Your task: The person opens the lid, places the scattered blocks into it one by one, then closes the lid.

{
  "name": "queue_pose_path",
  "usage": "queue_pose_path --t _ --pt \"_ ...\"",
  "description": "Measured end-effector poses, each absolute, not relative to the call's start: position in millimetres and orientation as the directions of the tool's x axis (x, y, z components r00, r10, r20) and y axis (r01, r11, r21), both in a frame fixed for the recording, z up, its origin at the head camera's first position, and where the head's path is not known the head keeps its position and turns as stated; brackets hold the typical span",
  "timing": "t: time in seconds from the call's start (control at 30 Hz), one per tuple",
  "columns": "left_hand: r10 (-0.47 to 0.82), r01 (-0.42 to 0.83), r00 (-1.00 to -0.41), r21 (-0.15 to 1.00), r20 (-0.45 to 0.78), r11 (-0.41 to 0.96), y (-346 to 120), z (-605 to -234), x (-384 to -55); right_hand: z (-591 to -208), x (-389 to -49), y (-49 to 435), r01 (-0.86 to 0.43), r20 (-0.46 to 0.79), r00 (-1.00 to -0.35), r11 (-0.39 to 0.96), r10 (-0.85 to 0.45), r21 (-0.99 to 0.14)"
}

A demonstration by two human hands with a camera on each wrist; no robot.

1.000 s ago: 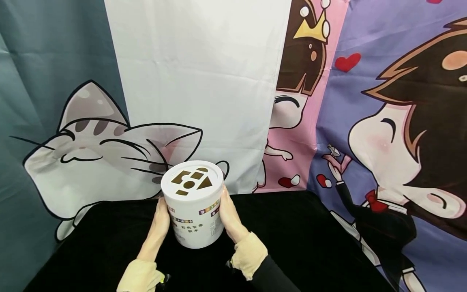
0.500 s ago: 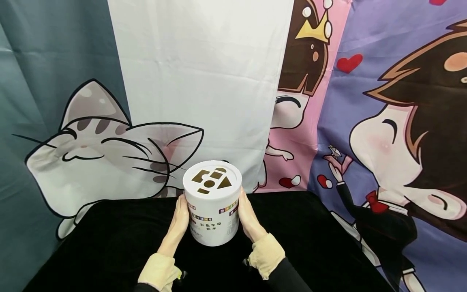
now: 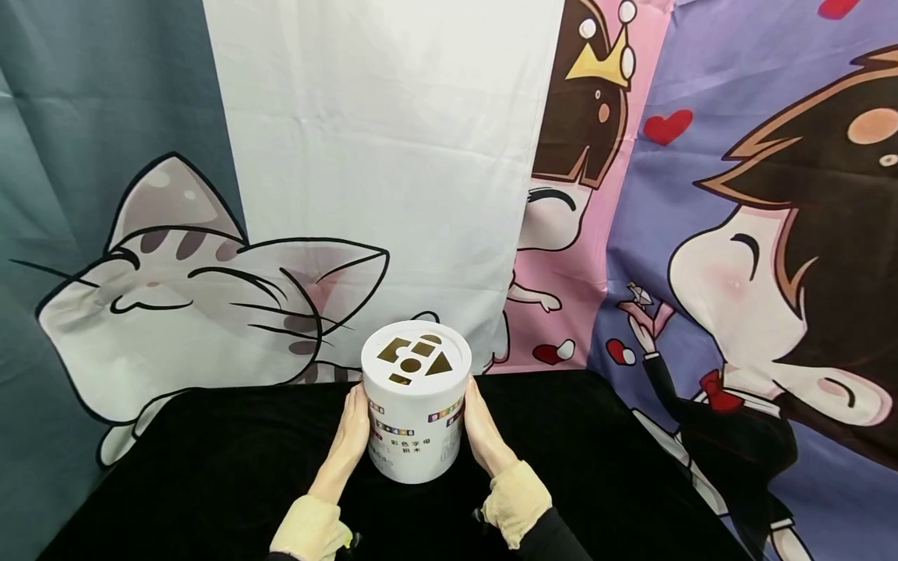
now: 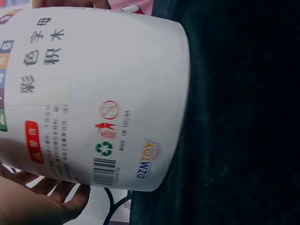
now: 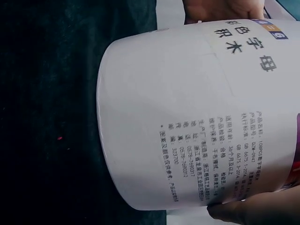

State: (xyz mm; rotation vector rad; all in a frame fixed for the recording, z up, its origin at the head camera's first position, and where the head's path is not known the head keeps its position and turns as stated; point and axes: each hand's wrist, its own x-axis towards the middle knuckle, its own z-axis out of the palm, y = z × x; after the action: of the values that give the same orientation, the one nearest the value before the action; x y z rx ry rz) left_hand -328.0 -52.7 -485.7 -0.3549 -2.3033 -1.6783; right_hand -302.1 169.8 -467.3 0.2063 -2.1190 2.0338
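A white shape-sorter bucket stands upright over the black cloth, with cut-out shapes in its lid. Printed Chinese text and coloured number strips run round its side. My left hand grips the left side, fingers bent round the wall toward the back, as the left wrist view shows. On the opposite side my right hand holds the wall, its fingers partly hidden behind the bucket. In the left wrist view the bucket fills much of the picture. Whether its base touches the cloth I cannot tell.
Black cloth covers the table, its far edge running just behind the bucket. Behind hang printed curtains: a cartoon cat at left, a white panel in the middle, cartoon figures on pink and purple at right.
Both hands have moved the bucket to the right, mostly in the first half second. Since then it has shifted slightly right and lower in view. The grip looks the same.
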Motion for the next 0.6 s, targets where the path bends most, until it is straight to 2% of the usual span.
queue_pose_path --t 0.37,0.6 --pt "0.067 0.220 -0.975 0.916 0.210 0.336 -53 -489 -326 -472 -300 171 -0.225 0.230 -0.973 0.093 0.038 -0.970" --pt "0.135 0.220 -0.973 0.930 0.187 0.295 -55 -478 -334 -470 -303 188 -0.223 0.223 -0.975 0.167 -0.018 -0.961"
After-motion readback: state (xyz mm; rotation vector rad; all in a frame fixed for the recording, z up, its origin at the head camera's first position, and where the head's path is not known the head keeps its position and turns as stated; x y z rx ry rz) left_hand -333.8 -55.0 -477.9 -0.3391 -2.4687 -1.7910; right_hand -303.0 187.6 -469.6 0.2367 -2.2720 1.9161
